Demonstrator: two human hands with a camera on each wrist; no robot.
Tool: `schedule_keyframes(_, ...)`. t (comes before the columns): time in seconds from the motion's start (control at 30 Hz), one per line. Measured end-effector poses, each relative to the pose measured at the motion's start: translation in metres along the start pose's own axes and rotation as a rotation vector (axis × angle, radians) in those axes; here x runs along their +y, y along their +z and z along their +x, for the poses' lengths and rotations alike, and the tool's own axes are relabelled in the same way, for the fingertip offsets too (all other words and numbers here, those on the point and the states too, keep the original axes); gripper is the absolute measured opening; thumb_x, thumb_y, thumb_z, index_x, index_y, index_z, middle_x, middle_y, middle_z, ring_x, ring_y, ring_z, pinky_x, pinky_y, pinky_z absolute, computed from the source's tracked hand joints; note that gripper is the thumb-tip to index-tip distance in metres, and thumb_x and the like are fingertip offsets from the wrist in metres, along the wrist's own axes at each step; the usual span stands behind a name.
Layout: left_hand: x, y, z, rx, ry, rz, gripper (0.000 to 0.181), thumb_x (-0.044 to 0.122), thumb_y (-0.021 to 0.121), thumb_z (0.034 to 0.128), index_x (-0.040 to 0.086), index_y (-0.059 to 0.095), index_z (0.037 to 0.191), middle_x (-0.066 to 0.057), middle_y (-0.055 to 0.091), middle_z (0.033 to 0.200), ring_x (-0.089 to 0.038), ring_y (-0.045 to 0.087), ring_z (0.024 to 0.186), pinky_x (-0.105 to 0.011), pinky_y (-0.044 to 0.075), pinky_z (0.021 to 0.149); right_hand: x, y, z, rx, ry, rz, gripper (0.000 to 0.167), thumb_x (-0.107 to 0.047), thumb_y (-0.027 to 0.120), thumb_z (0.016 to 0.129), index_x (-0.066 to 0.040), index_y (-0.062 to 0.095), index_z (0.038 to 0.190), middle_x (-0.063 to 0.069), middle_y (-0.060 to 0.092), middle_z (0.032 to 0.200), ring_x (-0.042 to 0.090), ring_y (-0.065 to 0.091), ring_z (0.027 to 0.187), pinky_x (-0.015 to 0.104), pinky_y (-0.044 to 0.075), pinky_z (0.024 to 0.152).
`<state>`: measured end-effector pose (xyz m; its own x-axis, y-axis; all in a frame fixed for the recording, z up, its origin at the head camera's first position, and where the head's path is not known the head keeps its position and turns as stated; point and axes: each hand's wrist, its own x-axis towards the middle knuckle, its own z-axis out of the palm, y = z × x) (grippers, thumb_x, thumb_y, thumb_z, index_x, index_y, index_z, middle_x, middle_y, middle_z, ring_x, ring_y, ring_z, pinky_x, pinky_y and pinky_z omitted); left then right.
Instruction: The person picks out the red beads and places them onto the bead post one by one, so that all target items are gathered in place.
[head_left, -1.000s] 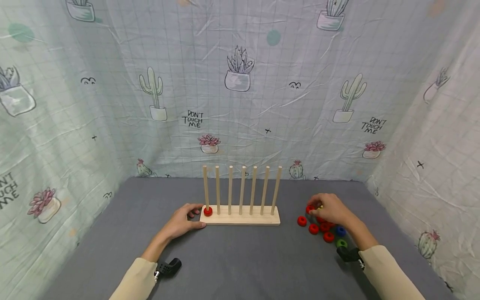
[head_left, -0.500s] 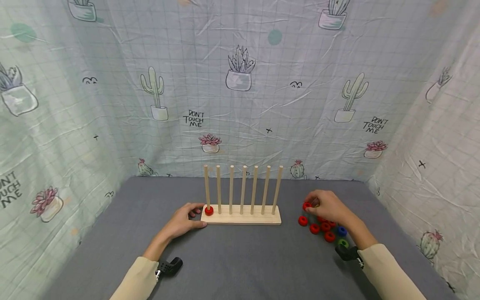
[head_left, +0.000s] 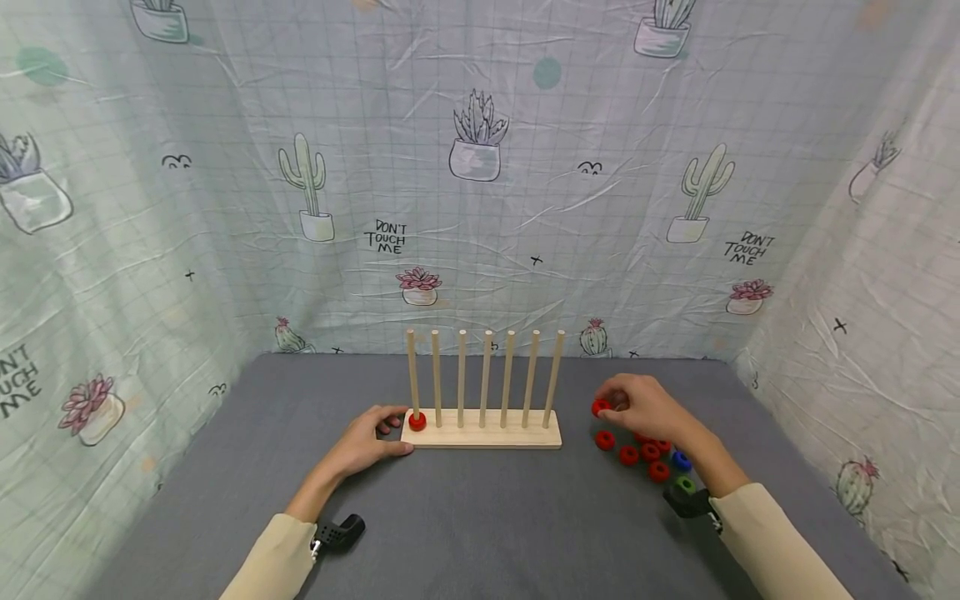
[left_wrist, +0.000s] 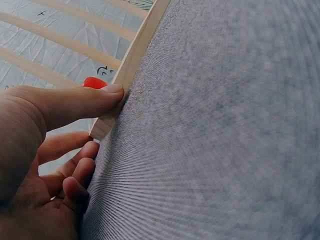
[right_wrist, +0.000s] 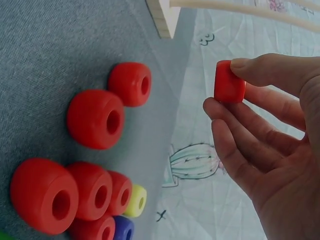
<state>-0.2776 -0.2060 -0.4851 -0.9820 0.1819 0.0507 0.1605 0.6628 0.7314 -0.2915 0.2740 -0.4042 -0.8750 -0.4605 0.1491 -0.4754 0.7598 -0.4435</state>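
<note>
A wooden peg stand point(head_left: 480, 436) with a row of several upright dowels stands on the grey table. One red bead point(head_left: 417, 422) sits at the foot of its leftmost dowel. My left hand point(head_left: 363, 443) grips the left end of the base, thumb on the front edge and fingers around the side. To the right of the stand, my right hand point(head_left: 647, 410) holds another red bead point(right_wrist: 229, 82) between thumb and fingers, raised off the table. Below that hand lies a loose group of beads, mostly red point(right_wrist: 95, 119).
Among the loose beads are a blue bead point(head_left: 682, 461), a green bead point(head_left: 684, 484) and a yellow bead point(right_wrist: 135, 201). Behind the table hangs a cloth point(head_left: 525, 208) printed with cactus drawings, which also runs along both sides.
My right hand has lifted a red bead from the group and moved it a little left, toward the stand. The left hand stays on the base.
</note>
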Motion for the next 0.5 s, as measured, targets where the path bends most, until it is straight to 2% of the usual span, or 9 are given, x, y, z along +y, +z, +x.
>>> schedule_keyframes(0.5,-0.002,0.0,0.0,0.0,0.006,-0.006,0.069,0.029,0.09,0.0795,0.008,0.064,0.14,-0.007,0.064,0.117,-0.021,0.056,0.103,-0.039,0.045,0.088,-0.024,0.001,0.003,0.018,-0.101,-0.022,0.016,-0.016,0.08,0.09,-0.013,0.076,0.105,-0.001,0.072,0.096,0.004,0.065,0.079,0.025,0.054,0.07)
